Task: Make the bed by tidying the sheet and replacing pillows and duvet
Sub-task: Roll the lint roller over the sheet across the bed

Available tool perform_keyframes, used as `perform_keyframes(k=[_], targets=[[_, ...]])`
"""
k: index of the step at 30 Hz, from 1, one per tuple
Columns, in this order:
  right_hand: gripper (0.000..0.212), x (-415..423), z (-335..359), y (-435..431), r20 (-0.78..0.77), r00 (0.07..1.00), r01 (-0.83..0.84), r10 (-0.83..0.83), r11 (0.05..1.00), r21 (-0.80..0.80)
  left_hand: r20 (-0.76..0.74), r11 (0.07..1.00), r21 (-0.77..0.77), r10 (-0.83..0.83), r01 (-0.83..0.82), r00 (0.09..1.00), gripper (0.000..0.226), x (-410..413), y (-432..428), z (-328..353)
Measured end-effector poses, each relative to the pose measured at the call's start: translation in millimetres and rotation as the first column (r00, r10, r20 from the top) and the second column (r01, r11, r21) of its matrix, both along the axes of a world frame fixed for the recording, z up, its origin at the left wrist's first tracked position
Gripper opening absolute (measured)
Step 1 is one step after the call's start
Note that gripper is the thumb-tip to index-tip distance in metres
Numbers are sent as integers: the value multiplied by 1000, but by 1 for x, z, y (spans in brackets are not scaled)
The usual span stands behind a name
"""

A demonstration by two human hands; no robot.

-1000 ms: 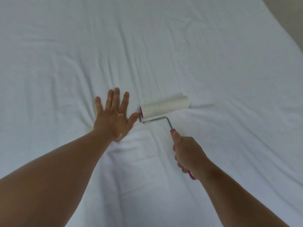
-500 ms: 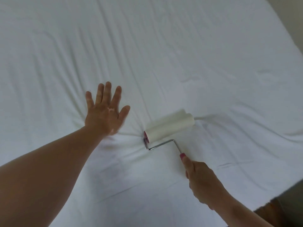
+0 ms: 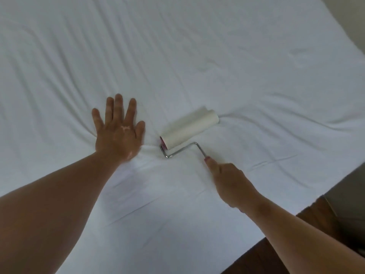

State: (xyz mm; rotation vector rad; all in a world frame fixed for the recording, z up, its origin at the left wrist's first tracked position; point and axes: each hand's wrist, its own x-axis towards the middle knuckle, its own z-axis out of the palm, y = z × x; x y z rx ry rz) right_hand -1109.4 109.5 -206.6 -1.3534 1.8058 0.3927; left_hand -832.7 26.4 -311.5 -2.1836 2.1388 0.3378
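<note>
A white fitted sheet (image 3: 197,56) covers the whole bed, creased with long folds running toward the far left and shorter ones at the right. My left hand (image 3: 117,133) lies flat on the sheet, fingers spread and straight, pressing it down. Just to its right a lint roller (image 3: 189,129) with a white roll, a bent metal arm and a pink handle rests on the sheet. My right hand (image 3: 231,184) grips the pink handle, which is mostly hidden in my fist. No pillows or duvet are in view.
The bed's near right edge runs diagonally at the lower right, with a dark wooden frame or floor (image 3: 308,224) below it. A strip of beige wall or floor (image 3: 347,14) shows at the top right corner.
The roller has been drawn back toward me and to the right across the sheet. My left hand stayed flat on the sheet. The view shifted, bringing the bed's right edge into sight.
</note>
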Motion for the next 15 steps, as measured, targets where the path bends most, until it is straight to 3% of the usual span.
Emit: perform_keyframes(k=[1, 3, 6, 11, 15], targets=[[50, -14, 4, 28, -32, 998, -56, 57, 998, 18, -3, 1000, 7, 1, -1, 1000, 68, -3, 5, 0], [65, -32, 7, 66, -59, 994, -90, 91, 996, 27, -3, 1000, 11, 0, 0, 1000, 70, -10, 13, 0], [71, -35, 12, 80, -79, 994, -66, 74, 993, 96, -3, 1000, 21, 21, -21, 1000, 71, -25, 23, 1], [67, -13, -16, 11, -75, 985, -160, 152, 982, -103, 22, 1000, 11, 16, -16, 1000, 71, -40, 33, 1], [72, -9, -26, 11, -69, 969, -243, 235, 962, -129, 48, 1000, 20, 5, -6, 999, 68, -40, 38, 3]])
